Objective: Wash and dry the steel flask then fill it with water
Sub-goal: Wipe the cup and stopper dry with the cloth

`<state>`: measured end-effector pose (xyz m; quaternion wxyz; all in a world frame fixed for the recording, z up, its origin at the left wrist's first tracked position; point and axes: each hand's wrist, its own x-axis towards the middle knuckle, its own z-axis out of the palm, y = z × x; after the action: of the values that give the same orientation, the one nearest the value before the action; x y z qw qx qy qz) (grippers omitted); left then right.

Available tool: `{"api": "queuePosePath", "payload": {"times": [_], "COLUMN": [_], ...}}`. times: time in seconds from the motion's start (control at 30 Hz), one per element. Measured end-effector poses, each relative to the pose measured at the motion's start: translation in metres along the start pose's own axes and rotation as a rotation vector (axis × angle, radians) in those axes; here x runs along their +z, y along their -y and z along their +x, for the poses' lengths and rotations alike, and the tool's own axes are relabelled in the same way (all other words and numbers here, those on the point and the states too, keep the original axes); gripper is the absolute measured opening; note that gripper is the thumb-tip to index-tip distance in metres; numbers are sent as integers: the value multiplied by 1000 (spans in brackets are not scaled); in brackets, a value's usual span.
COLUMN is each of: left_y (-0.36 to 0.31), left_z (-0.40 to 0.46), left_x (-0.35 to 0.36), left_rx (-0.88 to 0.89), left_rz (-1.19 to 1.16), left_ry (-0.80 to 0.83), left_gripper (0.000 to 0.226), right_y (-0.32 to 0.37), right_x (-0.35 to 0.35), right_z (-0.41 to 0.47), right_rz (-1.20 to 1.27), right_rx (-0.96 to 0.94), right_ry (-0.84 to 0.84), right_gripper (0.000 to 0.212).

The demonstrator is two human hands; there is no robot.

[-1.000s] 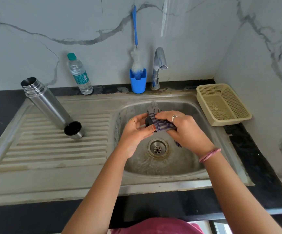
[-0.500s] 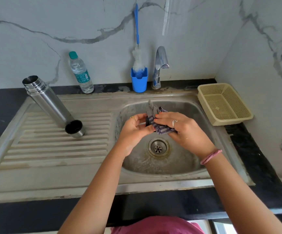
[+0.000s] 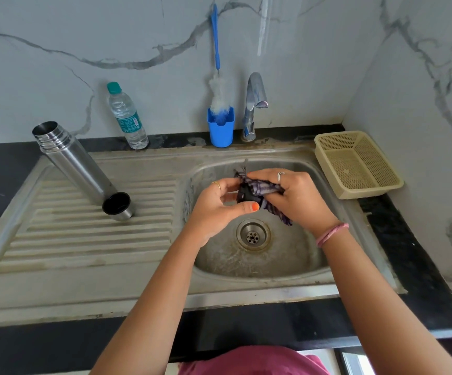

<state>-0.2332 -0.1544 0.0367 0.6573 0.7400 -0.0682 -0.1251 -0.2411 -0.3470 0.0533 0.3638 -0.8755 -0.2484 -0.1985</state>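
Steel flask (image 3: 72, 162) stands upright with its mouth open on the ribbed drainboard (image 3: 89, 239), well apart from both hands, its steel cup (image 3: 118, 206) touching its base. Over the sink basin (image 3: 295, 255), the left hand (image 3: 219, 207) pinches a small black stopper (image 3: 246, 196) between thumb and fingers. The right hand (image 3: 297, 196) grips a striped purple cloth (image 3: 262, 189) pressed against the stopper's far side, one loose end hanging below the grip. The stopper looks light, rigid and probably slick if damp, so a firm pinch on its rim suits it. The flask looks stiff, smooth and fairly heavy; wrapping a hand around its mid-body should hold best. A water bottle (image 3: 127, 117) stands behind the flask.
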Motion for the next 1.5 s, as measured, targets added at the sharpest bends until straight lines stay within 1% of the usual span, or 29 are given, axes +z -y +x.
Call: {"api": "queuePosePath", "payload": {"times": [0.07,0.13,0.2,0.27,0.37,0.5,0.6,0.67,0.77,0.83,0.93,1.07,1.17,1.27,1.5], "left_y": [0,1,0,-1,1,7,7,9,17,29,48,67,82,97,129], "left_z": [-2,-5,-11,-15,-17,-19,-16,-13,-19,-25,-31,-45,-59,-74,-95], "left_x": [0,0,0,2,5,10,6,0,-9,-17,-32,-55,-79,-105,-163], "left_rx": [24,40,59,76,97,169,197,183,127,101,69,49,15,-30,-77], "left_rz": [37,34,8,-13,-32,-30,-138,-169,-185,-190,-197,-151,-129,-89,129], "left_ry": [-23,-27,-19,-20,-64,-116,-226,-253,-253,-277,-335,-414,-487,-586,-732], "left_gripper": [58,61,60,59,60,58,58,59,66,66,62,56,52,51,62], "right_y": [-4,-9,-14,-16,-14,-16,-15,-12,-9,-7,0,14,26,38,59], "right_x": [0,-2,-4,-2,8,20,33,43,50,50,53,66,81,96,125], "right_z": [3,2,-1,-5,-11,-14,-21,-27,-27,-23,-16,-5,6,16,33], "right_rz": [182,392,607,763,831,897,902,943,1071,1179,1268,1348,1390,1421,1436], "right_rx": [151,298,423,520,593,738,842,923,1068,1130,1199,1261,1251,1225,1197], "right_ry": [23,86,110,103,91,81,85,-9,-251,-365,-435,-473,-479,-491,-507], "right_gripper": [36,31,32,34,34,26,28,26,18,15,13,23,18,18,21]}}
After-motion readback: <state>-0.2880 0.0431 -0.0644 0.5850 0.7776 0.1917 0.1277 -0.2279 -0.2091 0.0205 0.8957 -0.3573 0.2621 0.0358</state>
